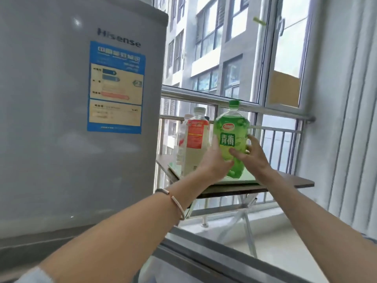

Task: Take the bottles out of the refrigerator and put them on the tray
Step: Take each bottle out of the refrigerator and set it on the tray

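Apartment balcony: refrigerator (51, 160), window railing (204, 98), folding table (295, 183).

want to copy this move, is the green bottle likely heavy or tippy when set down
Probably heavy: the green bottle looks full, and the left hand and right hand both hold it. Possibly tippy: it is tall and narrow-necked.
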`<state>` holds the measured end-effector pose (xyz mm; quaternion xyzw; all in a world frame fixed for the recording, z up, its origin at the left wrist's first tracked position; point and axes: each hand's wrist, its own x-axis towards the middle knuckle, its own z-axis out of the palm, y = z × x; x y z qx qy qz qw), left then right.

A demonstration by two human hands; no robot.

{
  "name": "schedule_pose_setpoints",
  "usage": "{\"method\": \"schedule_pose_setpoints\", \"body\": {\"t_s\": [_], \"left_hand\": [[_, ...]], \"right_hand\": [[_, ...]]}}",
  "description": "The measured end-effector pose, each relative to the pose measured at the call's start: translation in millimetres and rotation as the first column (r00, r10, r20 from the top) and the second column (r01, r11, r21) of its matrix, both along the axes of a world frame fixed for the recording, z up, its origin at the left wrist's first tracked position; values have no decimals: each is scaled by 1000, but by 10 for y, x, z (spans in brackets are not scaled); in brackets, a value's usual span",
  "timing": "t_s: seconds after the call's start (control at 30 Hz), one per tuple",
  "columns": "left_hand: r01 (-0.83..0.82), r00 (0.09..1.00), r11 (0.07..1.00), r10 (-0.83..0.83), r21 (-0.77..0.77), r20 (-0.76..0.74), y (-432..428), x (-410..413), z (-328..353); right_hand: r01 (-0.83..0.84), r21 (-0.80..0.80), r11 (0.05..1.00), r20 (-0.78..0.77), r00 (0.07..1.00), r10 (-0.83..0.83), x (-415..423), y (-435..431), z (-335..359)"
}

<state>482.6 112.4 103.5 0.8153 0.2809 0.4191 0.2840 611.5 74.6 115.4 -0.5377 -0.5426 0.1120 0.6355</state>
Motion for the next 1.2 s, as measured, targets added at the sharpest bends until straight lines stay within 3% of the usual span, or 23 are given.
{"method": "schedule_pose_setpoints", "body": {"t_s": [0.2,0.33,0.53,0.9,1.0,1.07,1.13,1.2], "left_hand": [[4,1000,999,-5,-50,-13,390,179,-215],[2,995,997,-9,-72,-102,472,252,-303],[-107,977,994,110,27,-181,480,295,-401],[-50,978,999,51,11,-201,536,242,-514],[-45,984,999,47,19,-171,480,193,-493],[-45,990,999,47,18,-131,386,122,-454],[-92,991,996,93,20,-100,269,20,-383],[-167,984,985,169,39,-55,152,-118,-287]], "right_hand": [[-222,-201,954,-97,974,206,392,541,-28],[-340,-293,894,-143,940,311,556,686,-90],[-318,-233,919,-261,931,255,557,817,-138],[-280,-122,952,-377,901,216,401,920,-363],[-149,-143,979,-311,945,98,282,858,-361],[39,-134,990,-229,971,-69,114,765,-347],[340,-51,939,-169,924,-344,-102,666,-355],[479,56,876,-141,872,-468,-385,547,-350]]}}
